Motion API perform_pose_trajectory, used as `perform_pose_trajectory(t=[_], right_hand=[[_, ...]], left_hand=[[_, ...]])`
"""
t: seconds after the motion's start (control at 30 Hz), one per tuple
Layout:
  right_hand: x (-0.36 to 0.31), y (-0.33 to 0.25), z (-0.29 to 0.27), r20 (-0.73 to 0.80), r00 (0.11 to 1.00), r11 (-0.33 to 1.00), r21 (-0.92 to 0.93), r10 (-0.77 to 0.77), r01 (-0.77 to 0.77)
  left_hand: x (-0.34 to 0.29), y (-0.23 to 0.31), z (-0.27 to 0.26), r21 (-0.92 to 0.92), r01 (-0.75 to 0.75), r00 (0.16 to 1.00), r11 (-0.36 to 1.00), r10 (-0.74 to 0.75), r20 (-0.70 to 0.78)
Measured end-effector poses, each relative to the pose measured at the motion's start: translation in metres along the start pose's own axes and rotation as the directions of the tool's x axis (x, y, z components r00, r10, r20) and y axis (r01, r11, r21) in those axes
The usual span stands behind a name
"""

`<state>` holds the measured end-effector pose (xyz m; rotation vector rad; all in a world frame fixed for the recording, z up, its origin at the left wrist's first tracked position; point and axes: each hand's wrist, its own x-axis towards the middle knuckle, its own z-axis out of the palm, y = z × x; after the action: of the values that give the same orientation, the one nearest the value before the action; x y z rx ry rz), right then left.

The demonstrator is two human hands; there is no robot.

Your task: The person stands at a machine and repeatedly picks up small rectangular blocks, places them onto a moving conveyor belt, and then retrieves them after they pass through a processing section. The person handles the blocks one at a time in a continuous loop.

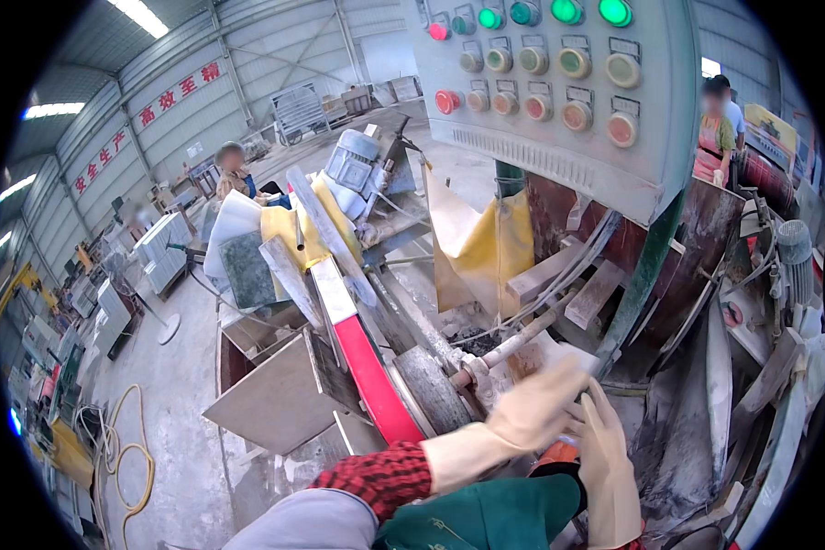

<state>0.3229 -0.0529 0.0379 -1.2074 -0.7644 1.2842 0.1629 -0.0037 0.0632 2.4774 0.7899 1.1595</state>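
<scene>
Probably mid-step: both hands meet below the control box (555,110), nothing visibly finished.
Left hand (539,403) blurred, fingertips at or near the right hand (607,449); right fingers look extended, palm side hidden. Can't tell if either grips anything. Pale piece (552,349) is below the box, just past the left fingers; contact unclear. Done: green lamps (566,11) lit on the box, so likely powered; no completed part readable. Left: whatever the hands are at, by my read; can't say how much. In the way: shaft (522,337), cables (582,261) and wood blocks (596,295) under the box, green post (646,275) below its right side. Around: motor (352,158) left of the box, red bar (376,380) lower left of it, a person (711,137) right of it.
</scene>
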Motion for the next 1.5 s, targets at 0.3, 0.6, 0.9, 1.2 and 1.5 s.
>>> perform_pose_trajectory(t=[0.3,0.6,0.9,1.2,1.5], right_hand=[[0.0,0.021,-0.05,-0.156,0.987,0.95,0.299,-0.043,0.088],[0.0,0.026,-0.185,-0.689,0.719,0.901,0.251,-0.089,0.353],[-0.195,0.015,-0.416,-0.983,0.018,0.897,-0.157,-0.18,0.413],[-0.215,0.041,-0.478,-0.968,-0.244,0.958,-0.118,-0.053,0.26],[-0.227,0.041,-0.469,-0.958,-0.284,0.988,-0.079,-0.04,0.129]], left_hand=[[0.043,0.039,0.048,0.003,-0.18,0.943,0.984,0.172,0.285],[0.053,-0.02,0.052,0.021,-0.193,0.944,0.981,0.18,0.277],[-0.144,-0.3,-0.168,0.801,0.351,0.859,0.484,-0.508,-0.069],[-0.129,-0.24,-0.144,0.757,0.491,0.749,0.431,-0.652,-0.114],[-0.113,-0.222,-0.137,0.729,0.52,0.706,0.446,-0.704,-0.073]])
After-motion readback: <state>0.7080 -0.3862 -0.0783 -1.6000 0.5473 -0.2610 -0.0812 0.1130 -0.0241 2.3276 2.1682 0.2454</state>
